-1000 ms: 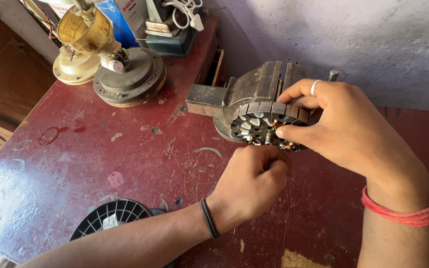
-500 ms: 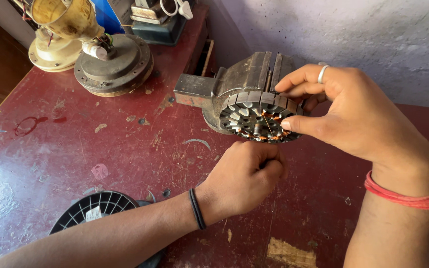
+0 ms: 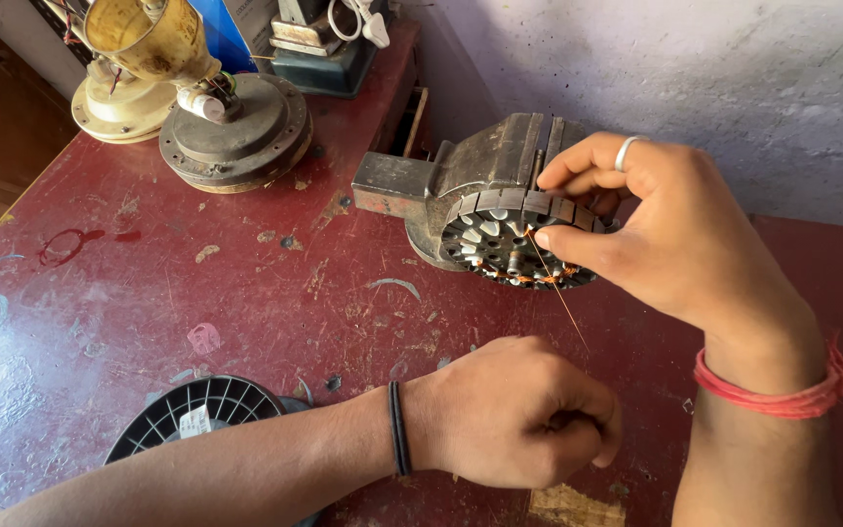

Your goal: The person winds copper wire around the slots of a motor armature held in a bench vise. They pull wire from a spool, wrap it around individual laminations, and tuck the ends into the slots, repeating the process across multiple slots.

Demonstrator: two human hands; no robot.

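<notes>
A round slotted metal stator (image 3: 500, 244) sits clamped in a grey metal block (image 3: 441, 181) on the red table (image 3: 168, 273). My right hand (image 3: 675, 234), with a ring and a red wrist thread, grips the stator's rim with thumb and fingers. A thin copper wire (image 3: 556, 288) runs taut from the stator slots down toward my left hand (image 3: 519, 415), which is closed around the wire's lower end. A black band sits on my left wrist.
A round grey motor housing (image 3: 236, 132) and a brass-coloured fan part (image 3: 139, 44) stand at the back left. A dark box (image 3: 329, 44) sits at the back. A black ribbed spool (image 3: 197, 415) lies at the front left. A wall rises behind.
My left hand has pulled down and toward me, drawing the copper wire out longer from the stator. My right hand has kept its hold on the stator.
</notes>
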